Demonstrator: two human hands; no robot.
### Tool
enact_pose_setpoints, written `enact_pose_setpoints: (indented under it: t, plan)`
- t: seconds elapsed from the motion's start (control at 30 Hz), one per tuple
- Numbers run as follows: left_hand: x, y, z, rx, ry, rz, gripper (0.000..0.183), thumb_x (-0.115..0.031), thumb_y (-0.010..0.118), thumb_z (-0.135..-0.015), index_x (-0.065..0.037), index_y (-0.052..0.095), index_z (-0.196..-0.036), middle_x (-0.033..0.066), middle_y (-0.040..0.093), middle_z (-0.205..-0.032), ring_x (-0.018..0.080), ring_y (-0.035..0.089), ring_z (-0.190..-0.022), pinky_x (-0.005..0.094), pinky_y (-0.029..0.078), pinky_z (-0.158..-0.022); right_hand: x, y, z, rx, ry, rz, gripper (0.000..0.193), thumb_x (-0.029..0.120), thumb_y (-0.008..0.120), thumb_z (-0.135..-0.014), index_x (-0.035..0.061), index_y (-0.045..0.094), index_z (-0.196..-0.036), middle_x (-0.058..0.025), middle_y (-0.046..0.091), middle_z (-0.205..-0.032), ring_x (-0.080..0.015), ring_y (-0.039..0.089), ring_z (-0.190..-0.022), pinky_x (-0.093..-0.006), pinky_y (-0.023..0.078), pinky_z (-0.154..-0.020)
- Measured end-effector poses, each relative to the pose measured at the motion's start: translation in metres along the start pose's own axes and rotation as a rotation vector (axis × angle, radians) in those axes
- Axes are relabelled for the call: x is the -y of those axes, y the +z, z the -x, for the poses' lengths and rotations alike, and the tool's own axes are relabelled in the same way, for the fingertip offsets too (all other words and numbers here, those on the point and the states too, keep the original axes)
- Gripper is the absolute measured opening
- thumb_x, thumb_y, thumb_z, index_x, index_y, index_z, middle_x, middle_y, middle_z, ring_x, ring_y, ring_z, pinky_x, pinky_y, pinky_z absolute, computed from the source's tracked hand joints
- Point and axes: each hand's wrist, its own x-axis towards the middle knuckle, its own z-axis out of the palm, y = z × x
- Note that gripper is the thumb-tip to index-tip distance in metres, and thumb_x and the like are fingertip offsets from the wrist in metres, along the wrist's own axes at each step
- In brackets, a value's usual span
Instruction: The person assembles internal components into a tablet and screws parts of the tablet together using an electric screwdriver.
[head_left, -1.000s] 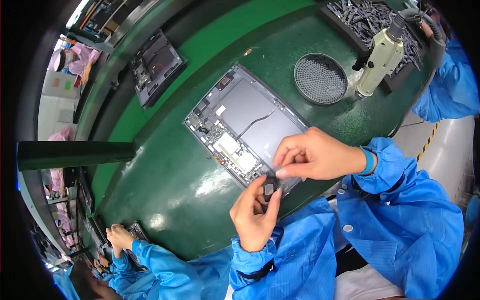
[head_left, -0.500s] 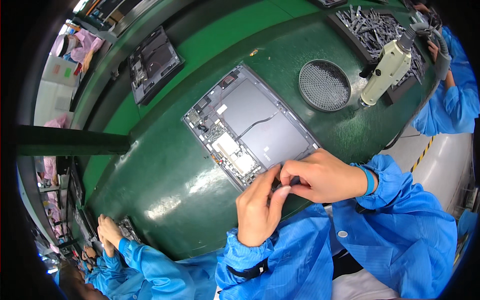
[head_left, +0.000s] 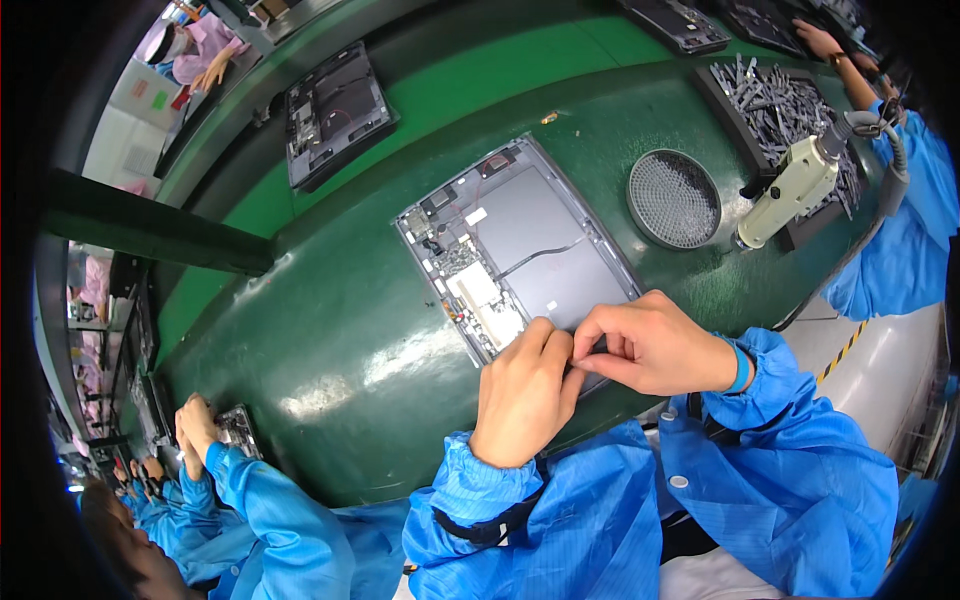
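The laptop base [head_left: 535, 232], likely stiff but easily hurt, best held by its edges, is laid at twelve o'clock from the left hand [head_left: 520, 395], whose grip cannot be told, and the right hand [head_left: 658, 345] is pinched closed.

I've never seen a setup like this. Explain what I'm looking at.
No robot here: a person works with two bare hands, seen from a fisheye camera on their head, looking down, so straight edges bend. The left hand and right hand meet over the near edge of an opened-up laptop body; whether they hold anything is hidden. It lies on a green table. To its right are a round dish, a cream tool and a box of dark strips. At lower left are a co-worker's hands.
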Motion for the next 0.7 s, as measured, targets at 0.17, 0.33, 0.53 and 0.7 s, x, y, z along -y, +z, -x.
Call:
enact_pose_setpoints:
  t: [0.17, 0.33, 0.53, 0.7]
  plan:
    - [0.001, -0.001, 0.002, -0.144, 0.082, 0.102, 0.030, 0.006, 0.061, -0.071, -0.001, 0.056, -0.101, 0.0160, 0.058, -0.089, 0.0374, 0.058, -0.073, 0.0436, 0.047, -0.062, -0.003, -0.002, -0.006, -0.071, 0.012, -0.034, 0.017, 0.002, 0.067, -0.076, 0.0039, 0.059, -0.091, -0.0092, 0.067, -0.076, -0.0192, 0.063, -0.056, -0.0292, 0.047, -0.051]
    - [0.001, -0.009, 0.013, -0.183, 0.074, 0.098, 0.040, 0.009, 0.061, -0.072, 0.000, 0.055, -0.111, 0.0174, 0.060, -0.097, 0.0359, 0.060, -0.076, 0.0390, 0.050, -0.063, -0.014, 0.000, -0.009, -0.164, -0.014, -0.033, 0.014, 0.000, 0.069, -0.076, 0.0045, 0.062, -0.087, -0.0036, 0.057, -0.058, -0.0090, 0.050, -0.044, -0.0238, 0.036, -0.043]
    - [-0.001, -0.020, 0.029, -0.249, -0.082, 0.236, 0.057, 0.015, 0.068, -0.068, 0.001, 0.052, -0.121, 0.0141, 0.062, -0.094, 0.0157, 0.059, -0.068, 0.0253, 0.049, -0.060, -0.025, -0.001, -0.008, -0.319, -0.105, 0.241, 0.012, 0.001, 0.068, -0.077, 0.0038, 0.062, -0.087, -0.0060, 0.059, -0.064, -0.0116, 0.053, -0.048, -0.0260, 0.039, -0.043]
    - [0.005, -0.014, 0.041, -0.309, 0.009, 0.198, 0.059, 0.014, 0.069, -0.065, 0.001, 0.054, -0.120, 0.0128, 0.063, -0.087, 0.0185, 0.059, -0.068, 0.0277, 0.049, -0.061, 0.004, 0.006, -0.002, -0.318, -0.113, 0.133, 0.013, 0.007, 0.067, -0.080, 0.0039, 0.064, -0.093, -0.0084, 0.061, -0.065, -0.0153, 0.057, -0.050, -0.0275, 0.042, -0.045]
